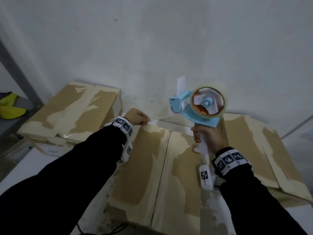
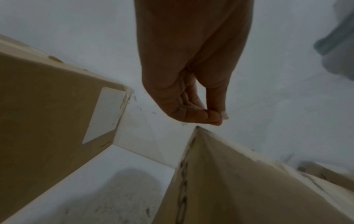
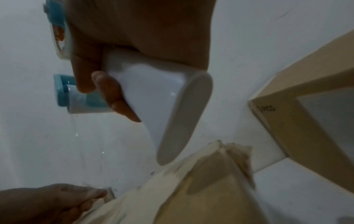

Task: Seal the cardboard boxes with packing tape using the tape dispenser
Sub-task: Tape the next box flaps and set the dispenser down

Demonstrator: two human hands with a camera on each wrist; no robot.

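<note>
Now my right hand (image 1: 209, 139) is wrapped round the white handle of the light-blue plastic tape dispenser (image 1: 197, 107), raised above the far edge of the worn brown cardboard box (image 1: 152, 167) in front of me. My left hand (image 1: 137, 118) pinches the free end of the clear packing tape (image 3: 87, 145) at that far edge. I judge the film thin, sticky and quick to crease, so it wants tension. Another taped box (image 1: 71, 109) sits left of it.
</note>
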